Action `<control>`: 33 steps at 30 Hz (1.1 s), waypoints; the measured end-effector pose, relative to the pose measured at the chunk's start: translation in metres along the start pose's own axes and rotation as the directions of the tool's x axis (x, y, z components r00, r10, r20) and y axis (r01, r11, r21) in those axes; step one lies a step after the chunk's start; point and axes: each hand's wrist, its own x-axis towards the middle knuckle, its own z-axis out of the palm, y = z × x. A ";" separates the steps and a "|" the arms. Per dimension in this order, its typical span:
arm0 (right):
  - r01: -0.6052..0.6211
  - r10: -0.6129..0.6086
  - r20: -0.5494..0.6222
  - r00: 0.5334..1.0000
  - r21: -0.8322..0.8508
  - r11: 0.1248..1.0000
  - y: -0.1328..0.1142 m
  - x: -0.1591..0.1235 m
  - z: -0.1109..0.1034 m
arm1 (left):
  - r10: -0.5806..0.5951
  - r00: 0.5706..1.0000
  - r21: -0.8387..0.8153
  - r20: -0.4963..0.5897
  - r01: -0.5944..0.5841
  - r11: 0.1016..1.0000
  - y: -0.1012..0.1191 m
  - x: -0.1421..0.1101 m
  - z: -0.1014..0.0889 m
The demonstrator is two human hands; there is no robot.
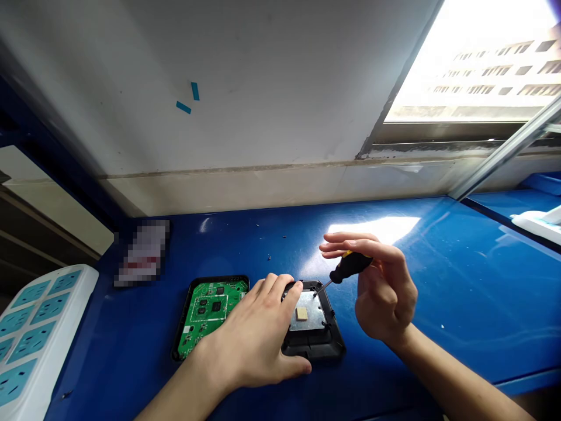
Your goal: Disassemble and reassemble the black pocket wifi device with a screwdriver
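A black plastic cover lies on the blue table, with a silver metal plate fixed inside it and a small beige pad on the plate. My left hand grips the cover's left side, thumb at the near edge and fingers at the far edge. In my right hand is a screwdriver with a black and yellow handle, held slanted. Its tip meets the plate's far right corner, at a dark screw spot. Left of the cover lies a black casing holding a green circuit board, partly hidden by my left hand.
A white power strip with teal sockets stands at the left edge. Behind it lies a blurred-out flat item. Small screws lie on the blue table beyond the cover. A wall and a bright window stand behind.
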 end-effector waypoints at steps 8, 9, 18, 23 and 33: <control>0.045 -0.042 0.031 0.999 -0.115 0.992 0.003 0.002 -0.001 | 0.012 1.000 0.008 -0.015 -0.012 1.000 -0.001 0.001 0.001; 0.047 -0.042 0.037 0.998 -0.125 0.991 0.004 0.002 -0.001 | 0.011 1.000 0.010 -0.014 -0.011 1.000 -0.001 0.000 0.001; 0.013 -0.024 -0.035 0.999 -0.280 0.960 0.008 -0.001 -0.001 | -0.002 1.000 0.020 0.015 0.002 1.000 -0.001 0.000 0.001; -0.033 0.027 -0.042 0.999 -0.156 0.987 0.003 0.000 0.001 | 0.004 1.000 0.005 0.003 -0.004 1.000 -0.001 0.000 0.002; 0.052 -0.054 0.000 0.999 -0.252 0.966 0.005 0.001 -0.002 | 0.002 1.000 -0.016 0.000 -0.002 1.000 0.000 0.001 0.001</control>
